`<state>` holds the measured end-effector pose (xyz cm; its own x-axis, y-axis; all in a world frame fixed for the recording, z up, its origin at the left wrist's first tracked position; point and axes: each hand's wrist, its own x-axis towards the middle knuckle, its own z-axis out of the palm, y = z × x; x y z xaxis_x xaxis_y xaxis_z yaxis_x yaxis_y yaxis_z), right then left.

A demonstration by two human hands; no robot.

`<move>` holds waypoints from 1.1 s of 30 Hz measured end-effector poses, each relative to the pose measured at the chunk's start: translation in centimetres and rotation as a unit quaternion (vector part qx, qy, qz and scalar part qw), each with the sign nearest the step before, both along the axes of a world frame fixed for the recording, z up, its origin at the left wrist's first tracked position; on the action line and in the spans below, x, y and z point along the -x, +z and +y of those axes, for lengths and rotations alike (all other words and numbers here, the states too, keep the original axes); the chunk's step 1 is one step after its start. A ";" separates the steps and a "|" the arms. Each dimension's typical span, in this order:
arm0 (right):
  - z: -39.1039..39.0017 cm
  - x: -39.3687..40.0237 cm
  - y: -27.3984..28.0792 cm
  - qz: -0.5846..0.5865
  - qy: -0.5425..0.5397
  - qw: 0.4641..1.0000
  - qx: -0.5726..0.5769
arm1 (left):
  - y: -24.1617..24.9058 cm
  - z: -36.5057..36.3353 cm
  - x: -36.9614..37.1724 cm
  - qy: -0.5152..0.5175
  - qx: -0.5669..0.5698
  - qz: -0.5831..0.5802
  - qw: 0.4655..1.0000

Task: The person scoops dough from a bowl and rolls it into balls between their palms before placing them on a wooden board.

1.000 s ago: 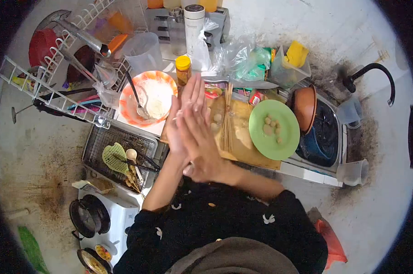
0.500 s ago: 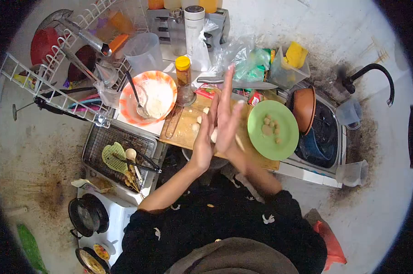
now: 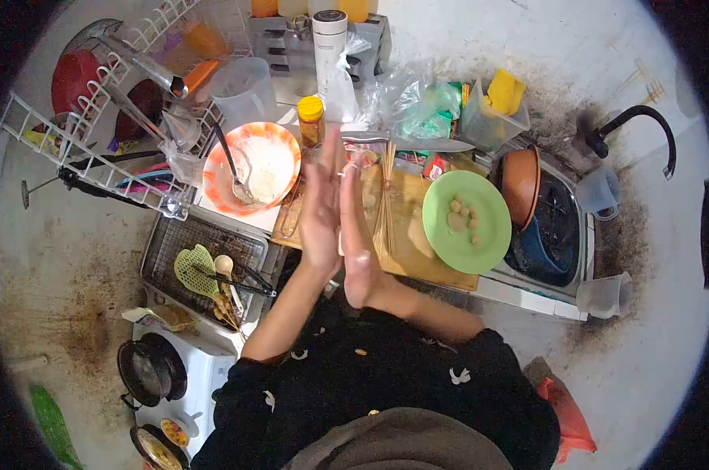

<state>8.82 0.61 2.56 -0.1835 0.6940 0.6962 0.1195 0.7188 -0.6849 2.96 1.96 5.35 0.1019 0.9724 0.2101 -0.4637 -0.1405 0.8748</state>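
My left hand (image 3: 320,223) and my right hand (image 3: 356,251) are pressed nearly palm to palm over the wooden board (image 3: 421,251), fingers stretched out and pointing away from me. A sliver of a pale dough ball (image 3: 340,241) shows between the palms; the rest of it is hidden. Just right of my right hand lies a bundle of thin wooden skewers (image 3: 386,200) on the board. The green plate (image 3: 448,249) with several small dough balls (image 3: 464,213) sits at the board's right. To the left stands an orange-and-white bowl (image 3: 215,186) with white flour and a spoon.
A large knife (image 3: 433,145) lies behind the board, near a yellow-lidded jar (image 3: 311,121) and plastic bags (image 3: 417,102). The sink (image 3: 582,258) holds a brown bowl (image 3: 520,188). At left are a dish rack (image 3: 127,176), a wire-lined tray (image 3: 166,243) with utensils, and a stove (image 3: 205,384).
Both hands have shifted left, and the palms have slid against each other, with the right hand drawn nearer to me. The skewers are now in plain view; the dough ball shows less.
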 end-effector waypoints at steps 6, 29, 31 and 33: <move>1.3 -1.7 2.8 -0.013 -0.132 0.991 0.019 | -2.5 -3.1 -0.6 -0.075 0.109 0.089 0.987; -1.3 0.8 -1.6 -0.042 -0.049 0.995 0.076 | -15.6 -0.1 -1.1 0.159 -0.076 0.140 0.974; -1.8 0.3 -2.9 -0.128 0.014 0.992 0.012 | -7.5 -0.6 0.6 -0.114 -0.284 -0.209 0.929; -0.3 -1.1 -3.5 -0.160 -0.064 0.985 0.029 | -3.7 -1.8 1.3 -0.089 -0.025 -0.152 0.984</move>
<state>9.89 0.28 -0.96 -0.2961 0.7626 0.5752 0.4234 0.6446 -0.6366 1.70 0.18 1.61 0.1947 0.9323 0.3049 -0.7246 -0.0728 0.6853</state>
